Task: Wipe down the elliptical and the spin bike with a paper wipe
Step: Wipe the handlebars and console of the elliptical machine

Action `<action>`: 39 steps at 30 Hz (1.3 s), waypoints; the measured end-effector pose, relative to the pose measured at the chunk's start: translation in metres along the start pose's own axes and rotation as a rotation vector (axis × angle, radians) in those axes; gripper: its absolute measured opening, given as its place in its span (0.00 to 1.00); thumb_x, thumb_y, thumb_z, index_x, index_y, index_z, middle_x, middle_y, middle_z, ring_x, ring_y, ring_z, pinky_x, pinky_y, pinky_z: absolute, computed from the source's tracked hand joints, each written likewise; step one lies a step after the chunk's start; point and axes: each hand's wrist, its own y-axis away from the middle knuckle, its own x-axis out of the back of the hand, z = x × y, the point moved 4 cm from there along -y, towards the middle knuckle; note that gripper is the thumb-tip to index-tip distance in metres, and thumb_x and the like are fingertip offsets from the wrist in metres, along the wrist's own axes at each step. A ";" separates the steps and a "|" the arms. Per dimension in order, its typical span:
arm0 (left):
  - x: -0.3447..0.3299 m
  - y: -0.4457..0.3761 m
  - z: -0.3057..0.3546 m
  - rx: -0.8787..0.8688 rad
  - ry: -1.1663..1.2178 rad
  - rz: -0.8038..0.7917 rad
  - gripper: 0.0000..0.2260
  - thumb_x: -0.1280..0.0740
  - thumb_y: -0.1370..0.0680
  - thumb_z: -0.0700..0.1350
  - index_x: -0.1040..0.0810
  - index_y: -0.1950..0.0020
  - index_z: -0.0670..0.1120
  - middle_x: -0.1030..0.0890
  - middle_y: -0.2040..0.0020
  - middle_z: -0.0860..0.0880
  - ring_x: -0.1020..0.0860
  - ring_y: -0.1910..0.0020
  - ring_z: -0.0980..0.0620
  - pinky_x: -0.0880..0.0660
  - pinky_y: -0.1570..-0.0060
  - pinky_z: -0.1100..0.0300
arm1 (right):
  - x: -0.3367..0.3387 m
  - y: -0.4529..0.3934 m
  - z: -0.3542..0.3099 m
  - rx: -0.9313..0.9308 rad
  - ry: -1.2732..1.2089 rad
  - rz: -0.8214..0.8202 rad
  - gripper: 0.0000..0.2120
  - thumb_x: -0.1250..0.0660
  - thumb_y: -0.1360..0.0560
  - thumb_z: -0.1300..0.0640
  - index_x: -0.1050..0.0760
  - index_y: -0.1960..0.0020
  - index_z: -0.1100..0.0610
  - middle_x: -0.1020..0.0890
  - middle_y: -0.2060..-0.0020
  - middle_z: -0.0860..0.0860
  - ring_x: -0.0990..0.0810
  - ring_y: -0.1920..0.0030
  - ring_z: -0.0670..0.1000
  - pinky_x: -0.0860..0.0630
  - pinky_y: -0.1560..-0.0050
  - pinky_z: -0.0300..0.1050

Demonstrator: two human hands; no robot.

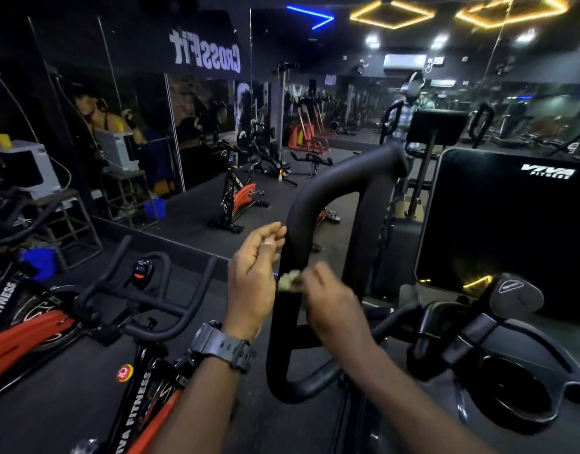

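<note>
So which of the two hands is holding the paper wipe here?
The right hand: it pinches the wipe against the elliptical handle. The left hand, wearing the watch, holds nothing.

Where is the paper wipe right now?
In the head view, centre frame: the paper wipe is pinched in the right hand, against the elliptical's looped handlebar, beside the left hand.

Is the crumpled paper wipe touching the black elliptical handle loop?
Touching. The head view shows the crumpled paper wipe, pinched by the right hand, pressed against the black elliptical handle loop with no gap.
</note>
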 end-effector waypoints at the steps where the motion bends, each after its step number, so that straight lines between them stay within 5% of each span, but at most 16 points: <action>1: -0.001 0.001 0.001 -0.001 -0.002 -0.006 0.12 0.42 0.18 0.42 0.21 0.40 0.48 0.17 0.42 0.47 0.19 0.42 0.53 0.24 0.36 0.50 | 0.014 -0.019 0.006 -0.047 -0.003 0.074 0.11 0.45 0.27 0.63 0.29 0.48 0.57 0.29 0.52 0.54 0.21 0.65 0.60 0.22 0.73 0.53; 3: -0.002 0.001 0.004 -0.013 -0.013 -0.015 0.14 0.41 0.20 0.45 0.20 0.40 0.47 0.17 0.42 0.47 0.19 0.42 0.53 0.24 0.37 0.51 | 0.054 -0.060 0.017 -0.152 0.012 0.289 0.11 0.42 0.26 0.64 0.26 0.47 0.59 0.26 0.51 0.57 0.21 0.64 0.62 0.21 0.71 0.55; 5: -0.002 0.001 0.005 -0.008 -0.038 -0.014 0.16 0.42 0.22 0.47 0.20 0.39 0.46 0.17 0.42 0.48 0.19 0.42 0.53 0.25 0.36 0.51 | 0.071 -0.082 0.019 -0.220 0.034 0.332 0.12 0.37 0.28 0.68 0.25 0.46 0.60 0.26 0.50 0.58 0.21 0.64 0.61 0.21 0.68 0.54; 11: 0.002 0.003 0.011 -0.017 -0.095 -0.061 0.16 0.41 0.23 0.50 0.20 0.40 0.49 0.17 0.43 0.51 0.20 0.41 0.55 0.26 0.36 0.53 | 0.008 -0.014 -0.011 -0.159 -0.045 0.029 0.11 0.34 0.27 0.66 0.27 0.46 0.59 0.26 0.48 0.56 0.19 0.64 0.59 0.23 0.71 0.51; 17: 0.004 0.009 0.006 -0.038 -0.124 -0.198 0.15 0.41 0.18 0.43 0.26 0.32 0.49 0.22 0.34 0.53 0.25 0.34 0.60 0.30 0.36 0.68 | -0.028 0.040 -0.015 -0.207 -0.100 -0.280 0.16 0.37 0.23 0.54 0.33 0.36 0.52 0.31 0.42 0.53 0.20 0.61 0.62 0.26 0.66 0.56; 19: 0.007 0.016 -0.007 -0.041 -0.156 -0.259 0.19 0.41 0.18 0.42 0.30 0.28 0.52 0.26 0.30 0.56 0.29 0.31 0.62 0.32 0.34 0.68 | -0.026 0.043 -0.019 -0.218 -0.112 -0.285 0.14 0.37 0.24 0.54 0.34 0.40 0.52 0.31 0.45 0.53 0.20 0.62 0.61 0.26 0.68 0.54; 23: 0.021 0.037 -0.057 0.031 -0.277 -0.147 0.20 0.40 0.21 0.47 0.29 0.29 0.53 0.23 0.33 0.55 0.27 0.33 0.60 0.31 0.30 0.52 | -0.025 0.039 -0.018 -0.328 -0.055 -0.341 0.09 0.41 0.22 0.61 0.34 0.42 0.57 0.28 0.48 0.54 0.21 0.52 0.58 0.26 0.58 0.52; 28: 0.031 0.060 -0.099 0.144 -0.362 -0.104 0.19 0.39 0.23 0.47 0.26 0.33 0.60 0.19 0.41 0.60 0.22 0.40 0.63 0.25 0.36 0.51 | -0.039 0.027 -0.028 -0.234 0.194 -0.258 0.08 0.36 0.30 0.65 0.29 0.51 0.64 0.24 0.73 0.55 0.23 0.68 0.58 0.29 0.71 0.47; 31: 0.035 0.065 -0.115 0.191 -0.350 -0.109 0.20 0.38 0.22 0.47 0.25 0.30 0.56 0.19 0.39 0.59 0.22 0.40 0.62 0.25 0.37 0.50 | -0.043 0.034 -0.023 -0.136 0.228 -0.253 0.07 0.39 0.32 0.65 0.29 0.54 0.63 0.24 0.74 0.55 0.24 0.70 0.58 0.31 0.69 0.47; 35: 0.037 0.068 -0.121 0.210 -0.322 -0.091 0.19 0.36 0.19 0.40 0.26 0.30 0.54 0.19 0.39 0.59 0.22 0.39 0.62 0.25 0.36 0.50 | -0.031 0.038 -0.022 -0.115 0.231 -0.259 0.21 0.28 0.50 0.66 0.28 0.59 0.61 0.26 0.77 0.53 0.25 0.72 0.56 0.31 0.71 0.42; 39: 0.039 0.067 -0.119 0.190 -0.330 -0.124 0.18 0.37 0.19 0.41 0.26 0.29 0.54 0.20 0.38 0.59 0.23 0.38 0.63 0.25 0.36 0.52 | -0.037 0.031 -0.021 -0.066 0.254 -0.194 0.10 0.42 0.38 0.63 0.31 0.57 0.61 0.26 0.76 0.53 0.25 0.72 0.57 0.32 0.70 0.46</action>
